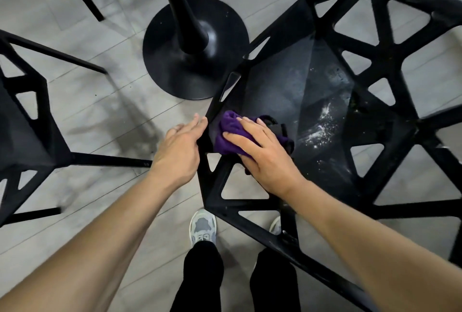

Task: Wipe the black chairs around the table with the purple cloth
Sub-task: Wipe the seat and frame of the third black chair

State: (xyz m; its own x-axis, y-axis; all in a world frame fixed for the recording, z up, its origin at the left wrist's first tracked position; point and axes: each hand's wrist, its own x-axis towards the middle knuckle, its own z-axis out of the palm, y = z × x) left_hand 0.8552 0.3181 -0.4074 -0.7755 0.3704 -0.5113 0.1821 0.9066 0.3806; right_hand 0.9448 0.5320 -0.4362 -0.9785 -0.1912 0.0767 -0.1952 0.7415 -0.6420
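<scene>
We're looking down on the right-hand black chair [282,91], its faceted seat dull with grime. The right hand [265,154] lies flat on the purple cloth [228,129], fingers stretched out and pressing it onto the seat's near-left corner, just inside the rim. No finger that I can see curls round it. The left hand [178,146] is flat too, fingers straight, resting on the outer edge of that same rim, apparently steadying the chair.

The cloth is bunched and soft, so it should mould into the seat's creases under a flat palm (a pinch would only drag one corner along). The chair looks like rigid moulded plastic on thin legs and probably light enough to skid, so bracing it by the frame is the sensible hold.

White specks [322,121] lie across the middle of the seat, well apart from the cloth, so most of this seat looks unwiped. A second black chair [27,121] waits at left, with the table's pedestal base [195,46] standing between the two, farther off.
</scene>
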